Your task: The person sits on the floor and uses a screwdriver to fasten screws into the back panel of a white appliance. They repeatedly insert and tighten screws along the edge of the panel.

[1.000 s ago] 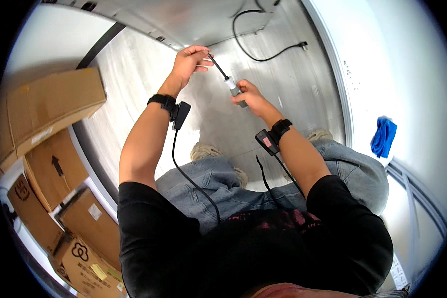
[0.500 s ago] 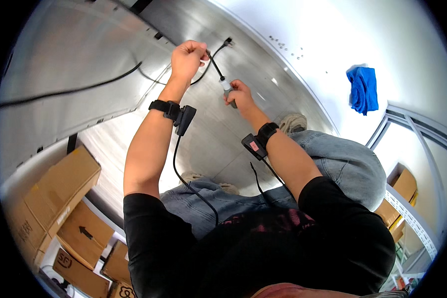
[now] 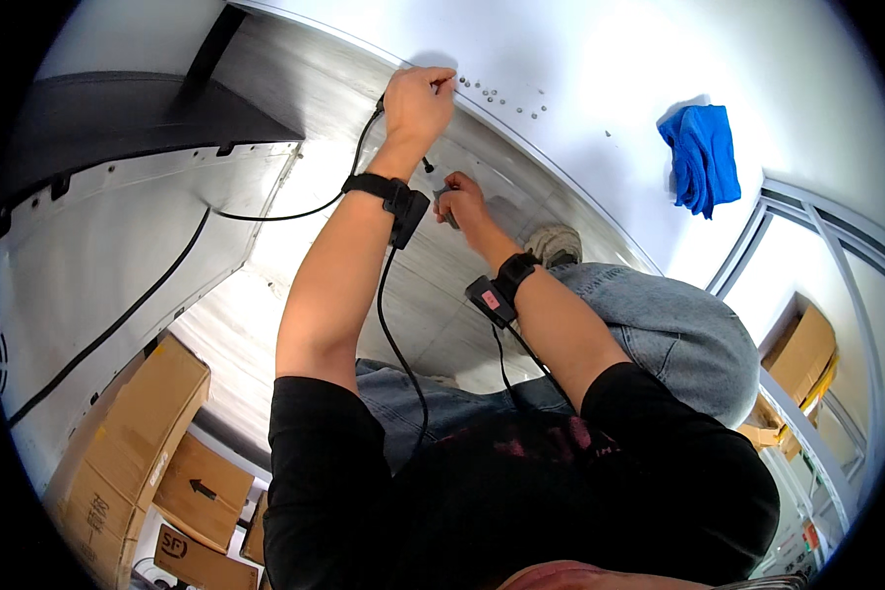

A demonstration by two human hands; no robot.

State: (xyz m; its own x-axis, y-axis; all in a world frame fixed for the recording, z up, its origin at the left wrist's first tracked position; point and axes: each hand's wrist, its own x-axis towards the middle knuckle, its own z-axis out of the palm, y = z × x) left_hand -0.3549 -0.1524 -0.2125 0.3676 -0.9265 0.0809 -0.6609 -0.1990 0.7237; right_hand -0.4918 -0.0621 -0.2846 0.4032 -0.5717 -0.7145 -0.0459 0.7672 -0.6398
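Observation:
My left hand [image 3: 418,98] is raised to the rim of a brushed metal panel [image 3: 295,79], its fingers closed on the end of a black cable [image 3: 364,147]. Just below it, my right hand [image 3: 459,202] grips a small grey-handled screwdriver [image 3: 441,190] whose dark tip points up toward the left hand. Several tiny screws [image 3: 501,96] lie on the white surface [image 3: 580,59] just right of my left hand. Both wrists wear black bands with small units and trailing wires.
A blue cloth [image 3: 703,157] lies on the white surface to the right. A long black cable [image 3: 118,315] crosses a white panel at left. Cardboard boxes [image 3: 133,433] are stacked at lower left, more boxes [image 3: 801,354] at right. My jeans-clad knees sit below.
The view has swung, so the panel and cloth sit differently. My left hand has reached higher to the panel's rim, and my right hand has stayed just below it with the screwdriver.

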